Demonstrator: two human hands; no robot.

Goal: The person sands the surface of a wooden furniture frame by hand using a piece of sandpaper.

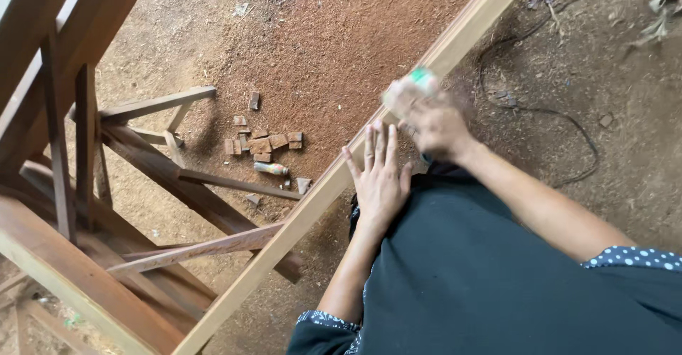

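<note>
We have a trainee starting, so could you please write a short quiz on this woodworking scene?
1. True or false: the left hand lies flat, fingers spread, against the long pale wooden beam.
2. What does the right hand hold? A) a hammer B) a small blurred white-and-green object C) a saw
3. What lies scattered on the sawdust ground left of the beam?

Key:
1. True.
2. B, the white-and-green object, at the beam's edge; too blurred to identify.
3. Small wooden offcut blocks, with a small bottle beside them.
</note>
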